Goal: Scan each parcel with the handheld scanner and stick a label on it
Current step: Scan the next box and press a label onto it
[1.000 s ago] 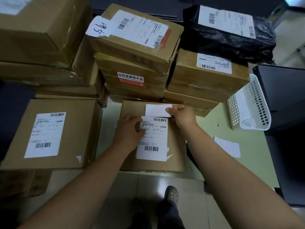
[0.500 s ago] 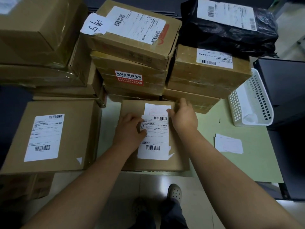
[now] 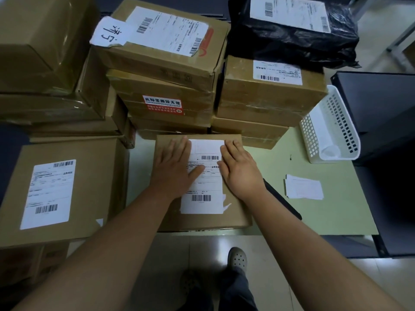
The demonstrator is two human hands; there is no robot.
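Both hands lie flat, fingers spread and holding nothing — the left hand (image 3: pixel 174 169) and the right hand (image 3: pixel 241 170) press each side of the small label (image 3: pixel 207 147) on the parcel (image 3: pixel 233 212), at the table's (image 3: pixel 314 216) near edge.

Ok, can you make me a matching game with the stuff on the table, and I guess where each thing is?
Things:
1. black bag
2. white basket
3. hands
4. loose slips

Places:
A. flat on the front box's label
B. on the green table, right of the front box
C. on top of the right stack of boxes
D. at the table's right edge, beside the right stack

Pairs: 1-C, 2-D, 3-A, 4-B
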